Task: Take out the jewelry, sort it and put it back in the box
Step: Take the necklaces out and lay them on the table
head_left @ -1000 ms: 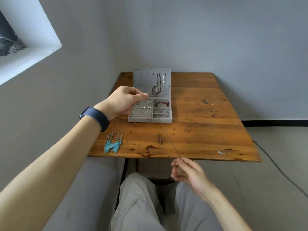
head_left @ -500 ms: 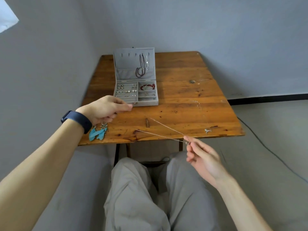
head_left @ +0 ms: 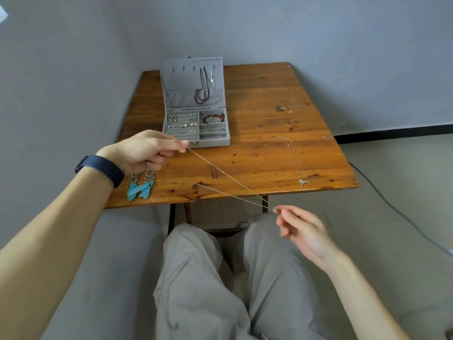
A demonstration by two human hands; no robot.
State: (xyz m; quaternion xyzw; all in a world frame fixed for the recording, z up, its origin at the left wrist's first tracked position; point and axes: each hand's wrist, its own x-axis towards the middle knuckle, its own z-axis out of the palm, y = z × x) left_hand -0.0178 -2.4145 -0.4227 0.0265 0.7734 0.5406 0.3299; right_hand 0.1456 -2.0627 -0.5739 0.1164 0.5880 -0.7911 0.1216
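1. Head view: left hand (head_left: pixel 144 150) pinches one end of thin silvery chain (head_left: pixel 225 174), just in front of grey felt-lined box (head_left: pixel 210 143), lid open.
2. Right hand (head_left: pixel 304 231) pinches chain's beaded end beyond wooden table (head_left: pixel 269 148) edge; strands taut.

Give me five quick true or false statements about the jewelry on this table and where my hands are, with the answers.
1. The jewelry box stands open. True.
2. The left hand and the right hand both pinch the thin chain. True.
3. The blue feather earrings lie inside the box. False: they lie on the table, near its front left corner.
4. The right hand is over the box. False: it is off the table's front edge.
5. A necklace with a silver pendant lies on the table's right side. True.
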